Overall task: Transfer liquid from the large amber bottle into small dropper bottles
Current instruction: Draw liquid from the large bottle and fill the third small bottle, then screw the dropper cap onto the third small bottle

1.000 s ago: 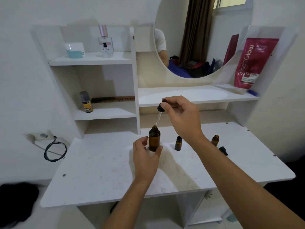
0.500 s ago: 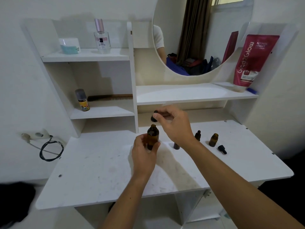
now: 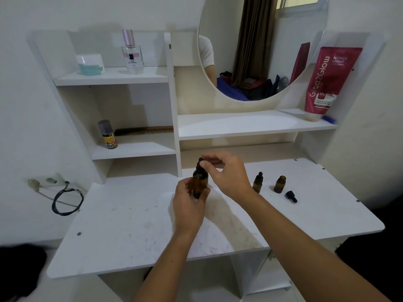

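Large amber glass bottle (image 3: 199, 182) stands upright on the white desk top (image 3: 130, 225), near centre, just in front of the shelf unit. Left hand (image 3: 189, 205) wraps its lower body from the front, grasping it. Right hand (image 3: 229, 174) sits at the bottle's neck, thumb and fingertips pinching the black rubber dropper cap (image 3: 200, 163), which is seated on the mouth. To the right, well apart: small amber dropper bottle with black cap (image 3: 258, 183), then an uncapped small amber bottle (image 3: 279, 184), its loose black dropper cap (image 3: 291, 196) lying beside it.
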Demonstrator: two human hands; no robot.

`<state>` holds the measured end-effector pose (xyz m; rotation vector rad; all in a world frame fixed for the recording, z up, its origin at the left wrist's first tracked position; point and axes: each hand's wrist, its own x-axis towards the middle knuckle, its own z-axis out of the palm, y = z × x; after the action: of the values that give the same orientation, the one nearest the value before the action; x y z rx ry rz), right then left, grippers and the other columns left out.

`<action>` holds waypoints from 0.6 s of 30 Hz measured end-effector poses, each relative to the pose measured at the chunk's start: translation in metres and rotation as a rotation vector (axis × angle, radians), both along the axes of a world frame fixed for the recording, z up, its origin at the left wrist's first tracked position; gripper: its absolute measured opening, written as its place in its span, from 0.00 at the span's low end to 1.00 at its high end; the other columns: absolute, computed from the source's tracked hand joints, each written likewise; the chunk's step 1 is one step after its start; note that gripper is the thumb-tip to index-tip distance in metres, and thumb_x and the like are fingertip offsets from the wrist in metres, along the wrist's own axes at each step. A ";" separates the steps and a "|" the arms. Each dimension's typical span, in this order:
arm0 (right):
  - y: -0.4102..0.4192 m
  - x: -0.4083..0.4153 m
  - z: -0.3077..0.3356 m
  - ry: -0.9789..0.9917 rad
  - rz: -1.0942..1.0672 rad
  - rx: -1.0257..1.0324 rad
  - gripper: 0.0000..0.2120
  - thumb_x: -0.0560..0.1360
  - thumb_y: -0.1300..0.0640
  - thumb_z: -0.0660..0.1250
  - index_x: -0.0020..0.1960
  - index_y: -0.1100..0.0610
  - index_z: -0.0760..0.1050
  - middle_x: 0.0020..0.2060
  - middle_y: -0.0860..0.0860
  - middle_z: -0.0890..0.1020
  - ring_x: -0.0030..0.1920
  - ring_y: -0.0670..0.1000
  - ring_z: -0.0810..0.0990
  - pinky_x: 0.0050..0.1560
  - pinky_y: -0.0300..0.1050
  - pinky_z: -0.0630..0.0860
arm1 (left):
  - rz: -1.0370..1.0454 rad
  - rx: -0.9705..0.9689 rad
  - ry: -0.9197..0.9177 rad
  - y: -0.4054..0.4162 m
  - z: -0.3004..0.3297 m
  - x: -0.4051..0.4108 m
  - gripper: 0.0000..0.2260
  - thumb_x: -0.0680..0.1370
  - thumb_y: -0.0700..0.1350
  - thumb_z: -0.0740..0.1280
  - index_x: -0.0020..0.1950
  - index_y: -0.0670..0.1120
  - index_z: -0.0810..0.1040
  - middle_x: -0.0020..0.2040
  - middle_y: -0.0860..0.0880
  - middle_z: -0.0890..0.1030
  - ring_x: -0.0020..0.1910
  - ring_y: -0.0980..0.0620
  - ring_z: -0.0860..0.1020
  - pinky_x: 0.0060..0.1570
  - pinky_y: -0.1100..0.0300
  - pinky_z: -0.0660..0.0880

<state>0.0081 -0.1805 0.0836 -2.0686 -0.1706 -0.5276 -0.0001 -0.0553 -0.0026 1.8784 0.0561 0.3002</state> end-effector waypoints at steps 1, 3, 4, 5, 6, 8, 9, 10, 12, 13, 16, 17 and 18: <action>-0.001 -0.001 0.000 -0.011 -0.004 -0.002 0.10 0.78 0.56 0.74 0.60 0.54 0.84 0.49 0.45 0.87 0.49 0.41 0.85 0.53 0.29 0.79 | 0.004 0.002 0.001 0.000 0.001 -0.001 0.24 0.74 0.56 0.75 0.67 0.55 0.72 0.62 0.57 0.79 0.57 0.57 0.78 0.54 0.73 0.69; -0.003 -0.004 0.001 -0.043 -0.009 -0.016 0.12 0.78 0.55 0.74 0.61 0.55 0.83 0.51 0.46 0.86 0.49 0.42 0.85 0.53 0.28 0.78 | 0.025 0.010 -0.002 -0.003 0.002 -0.002 0.25 0.74 0.56 0.76 0.67 0.55 0.71 0.64 0.56 0.78 0.58 0.56 0.77 0.55 0.71 0.69; -0.005 -0.007 0.002 -0.057 -0.010 -0.019 0.12 0.78 0.55 0.74 0.61 0.55 0.83 0.51 0.47 0.85 0.49 0.42 0.84 0.53 0.28 0.78 | 0.043 0.009 -0.001 -0.004 0.003 -0.003 0.27 0.73 0.57 0.76 0.68 0.54 0.71 0.65 0.55 0.77 0.59 0.55 0.77 0.56 0.69 0.70; -0.007 -0.010 0.002 -0.069 -0.012 -0.015 0.13 0.78 0.55 0.74 0.62 0.56 0.82 0.52 0.47 0.85 0.49 0.41 0.84 0.52 0.28 0.78 | 0.060 0.005 -0.004 -0.006 0.004 -0.005 0.28 0.73 0.56 0.77 0.69 0.54 0.70 0.66 0.56 0.76 0.59 0.55 0.76 0.57 0.68 0.70; -0.010 -0.013 0.003 -0.082 -0.015 -0.008 0.13 0.78 0.56 0.74 0.62 0.56 0.82 0.52 0.47 0.85 0.49 0.41 0.84 0.52 0.28 0.78 | 0.075 -0.001 -0.015 -0.008 0.005 -0.008 0.29 0.72 0.55 0.77 0.70 0.54 0.70 0.66 0.57 0.74 0.59 0.55 0.75 0.57 0.69 0.70; -0.018 -0.021 0.003 -0.120 -0.032 -0.004 0.13 0.78 0.56 0.75 0.62 0.57 0.83 0.52 0.48 0.85 0.49 0.42 0.84 0.52 0.29 0.79 | 0.090 -0.016 -0.057 -0.013 0.006 -0.016 0.30 0.72 0.54 0.78 0.69 0.54 0.69 0.64 0.59 0.70 0.58 0.55 0.74 0.56 0.70 0.69; -0.023 -0.026 0.003 -0.138 -0.046 -0.009 0.13 0.78 0.56 0.75 0.62 0.58 0.83 0.52 0.48 0.85 0.48 0.42 0.84 0.52 0.29 0.79 | 0.093 -0.021 -0.075 -0.016 0.005 -0.021 0.30 0.72 0.54 0.78 0.69 0.55 0.68 0.63 0.60 0.69 0.58 0.55 0.74 0.56 0.71 0.69; -0.029 -0.030 0.003 -0.150 -0.061 -0.014 0.14 0.78 0.56 0.75 0.62 0.58 0.83 0.52 0.48 0.85 0.48 0.42 0.84 0.52 0.29 0.79 | 0.099 -0.025 -0.084 -0.021 0.004 -0.025 0.29 0.72 0.54 0.78 0.69 0.55 0.68 0.63 0.60 0.69 0.59 0.54 0.74 0.55 0.70 0.69; -0.044 -0.041 0.002 -0.166 -0.096 -0.005 0.13 0.78 0.56 0.75 0.61 0.57 0.83 0.52 0.48 0.85 0.48 0.43 0.84 0.51 0.30 0.79 | 0.118 -0.038 -0.090 -0.034 0.004 -0.035 0.28 0.73 0.54 0.77 0.68 0.54 0.68 0.63 0.58 0.70 0.59 0.54 0.74 0.56 0.69 0.70; -0.052 -0.047 0.000 -0.170 -0.115 0.011 0.13 0.78 0.56 0.75 0.61 0.56 0.83 0.52 0.48 0.86 0.48 0.43 0.84 0.51 0.30 0.79 | 0.129 -0.043 -0.093 -0.041 0.004 -0.039 0.28 0.73 0.53 0.77 0.68 0.54 0.67 0.64 0.57 0.71 0.59 0.54 0.74 0.56 0.69 0.69; -0.078 -0.065 -0.007 -0.153 -0.168 0.059 0.11 0.78 0.57 0.75 0.60 0.54 0.83 0.51 0.48 0.86 0.48 0.44 0.85 0.50 0.33 0.81 | 0.163 -0.055 -0.095 -0.060 0.004 -0.048 0.28 0.74 0.50 0.77 0.69 0.53 0.66 0.65 0.54 0.71 0.60 0.54 0.73 0.57 0.68 0.69; -0.087 -0.070 -0.010 -0.145 -0.186 0.059 0.11 0.77 0.57 0.75 0.60 0.54 0.83 0.51 0.47 0.85 0.48 0.43 0.85 0.49 0.33 0.80 | 0.177 -0.061 -0.089 -0.066 0.004 -0.049 0.28 0.74 0.49 0.77 0.69 0.52 0.66 0.65 0.53 0.71 0.61 0.54 0.73 0.58 0.66 0.71; -0.096 -0.075 -0.013 -0.137 -0.205 0.051 0.11 0.77 0.57 0.75 0.59 0.54 0.83 0.51 0.47 0.85 0.48 0.43 0.84 0.49 0.31 0.79 | 0.184 -0.063 -0.079 -0.071 0.003 -0.050 0.28 0.75 0.48 0.77 0.69 0.52 0.66 0.66 0.52 0.71 0.61 0.53 0.73 0.58 0.65 0.71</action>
<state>-0.0666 -0.2766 0.0703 -2.0116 -0.0244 -0.7924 -0.0502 -0.1259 0.0008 1.8004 0.1835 0.4936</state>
